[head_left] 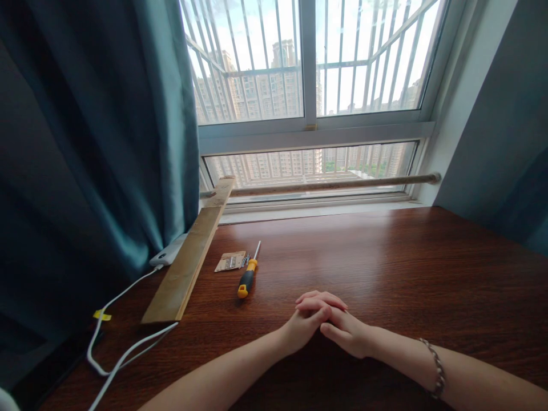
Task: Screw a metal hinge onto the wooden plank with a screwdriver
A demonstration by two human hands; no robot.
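My left hand [302, 328] and my right hand [351, 334] are clasped together above the brown wooden table [419, 285]. Their fingers are closed over each other, and no object shows in either one. Part of the fingers is hidden where the hands overlap. Beyond them, to the left, lies a screwdriver [247, 279] with a black and yellow handle, its metal shaft pointing at the window. Beside its shaft are several small screws [245, 260]. A small flat piece [231, 261], light brown with metal-looking parts on it, rests just left of these.
A long wooden board [188, 265] lies along the table's left side, reaching toward the window. A white device [169, 251] with a white cable [100, 337] sits beside it. A blue curtain [171, 142] hangs at left. A rail [334, 185] crosses the window.
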